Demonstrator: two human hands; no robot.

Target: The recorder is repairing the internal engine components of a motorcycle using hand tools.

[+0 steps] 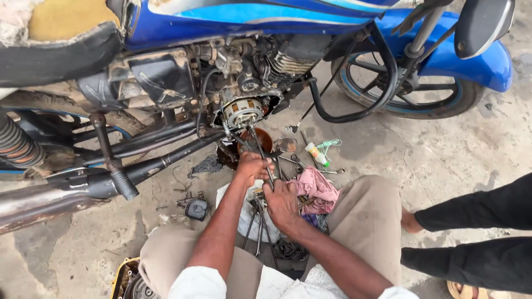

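Observation:
My left hand [252,166] and my right hand [281,200] both grip a long dark metal tool [259,145] that slants up toward the open engine of a blue motorcycle [233,22]. The tool's far tip is near the round exposed engine part [242,112]. Under the engine sits a brown drain bowl [264,138], partly hidden by my left hand. I squat, with my knees either side of my arms.
A pink rag [317,188], loose wrenches [256,221], a small bottle [317,154] and a black cap [196,209] lie on the concrete. The kick lever [113,166] juts out at left. Another person's legs [471,232] stand at right. A yellow-rimmed part [124,279] lies behind my left knee.

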